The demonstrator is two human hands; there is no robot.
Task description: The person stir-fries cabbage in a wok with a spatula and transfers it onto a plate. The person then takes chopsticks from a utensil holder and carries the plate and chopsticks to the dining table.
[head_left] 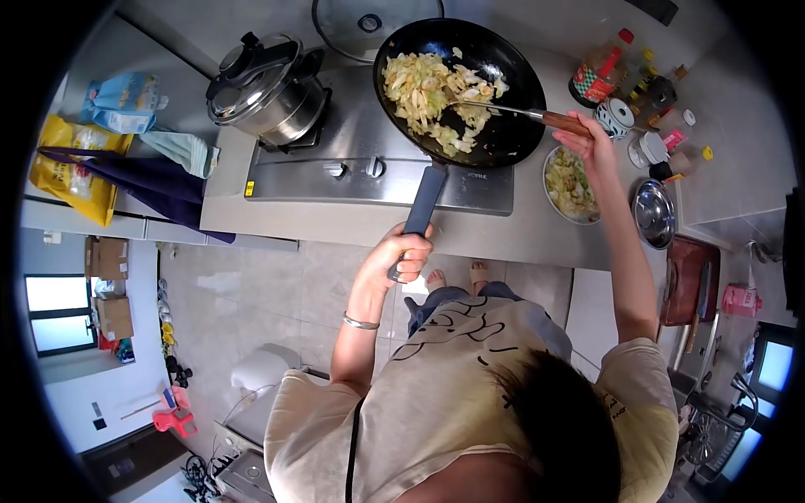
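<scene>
My left hand (401, 254) is wrapped round the dark handle of a black wok (520, 84), which sits over the right side of the stove. In my right hand (594, 144) is the wooden handle of a spatula (566, 123); its metal end reaches into the food. Chopped cabbage-like pieces (428, 92), pale green and yellow, lie mostly in the left half of the wok. Beneath my right forearm, a white bowl (553, 199) holds more of the same kind of food.
A pressure cooker (272, 96) stands on the left burner of the steel stove (335, 189). A glass lid (340, 38) leans behind the wok. Sauce bottles (597, 71), jars and a metal bowl (654, 214) line the right side, near a reddish cutting board (689, 268).
</scene>
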